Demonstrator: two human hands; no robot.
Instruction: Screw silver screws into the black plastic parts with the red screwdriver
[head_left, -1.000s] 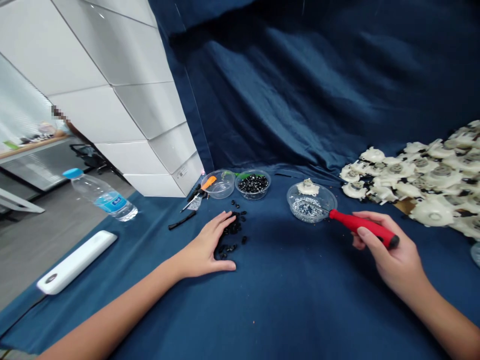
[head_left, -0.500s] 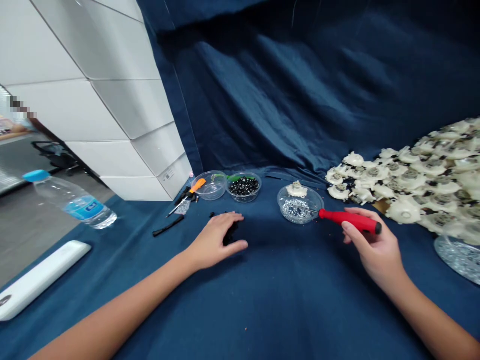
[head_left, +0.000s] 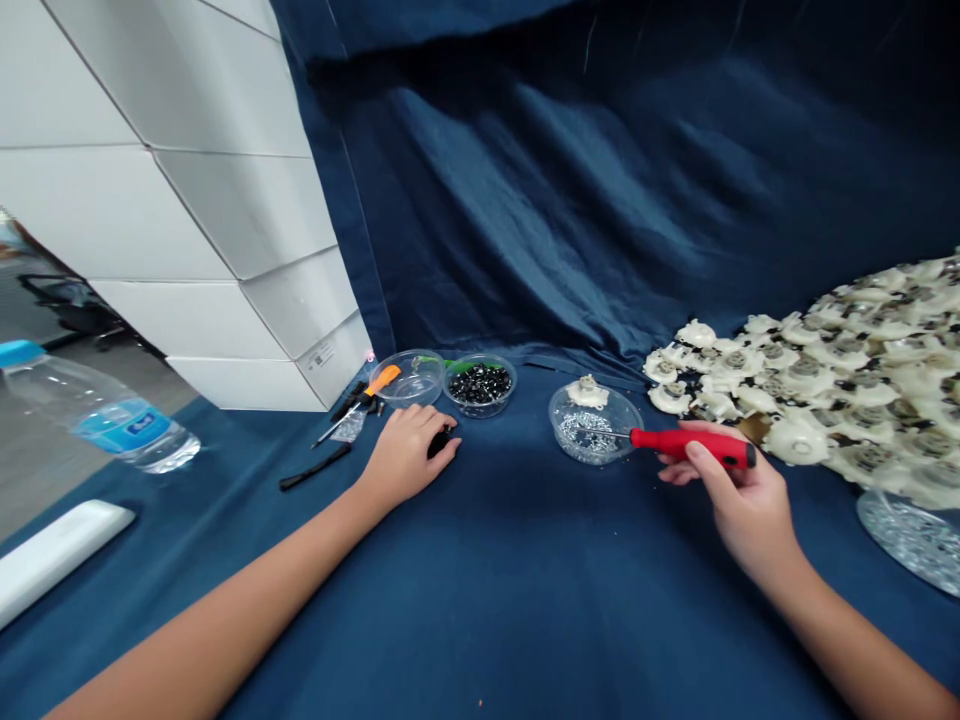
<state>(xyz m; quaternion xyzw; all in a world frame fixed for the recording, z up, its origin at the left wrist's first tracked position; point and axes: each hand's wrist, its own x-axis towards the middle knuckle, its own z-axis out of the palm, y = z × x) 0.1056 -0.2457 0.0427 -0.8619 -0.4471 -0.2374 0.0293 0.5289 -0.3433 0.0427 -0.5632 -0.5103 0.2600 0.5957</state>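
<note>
My right hand [head_left: 750,500] is wrapped around the red handle of a screwdriver [head_left: 686,442]. Its metal shaft points left into a clear round tub [head_left: 598,462] holding many small silvery screws. A cream plastic part [head_left: 587,392] sits at the far side of that tub. My left hand [head_left: 409,455] is low over the cloth, thumb and fingers curled around a small black part [head_left: 441,438]. Most of that part is hidden by the hand. Just beyond stand a tub of shiny black pieces [head_left: 481,384] and another clear tub [head_left: 417,380].
An orange-handled screwdriver [head_left: 382,380] and a black strip [head_left: 315,468] lie to the left. Further left are a water bottle [head_left: 124,420], a white case [head_left: 64,555] and stacked white boxes [head_left: 202,320]. Many cream parts [head_left: 802,385] are heaped at right, near a clear tub [head_left: 911,540].
My left hand has moved left and slightly away from me, and its thumb and fingertips have drawn closer together. The right hand still holds the screwdriver over the screw tub. The view has shifted slightly.
</note>
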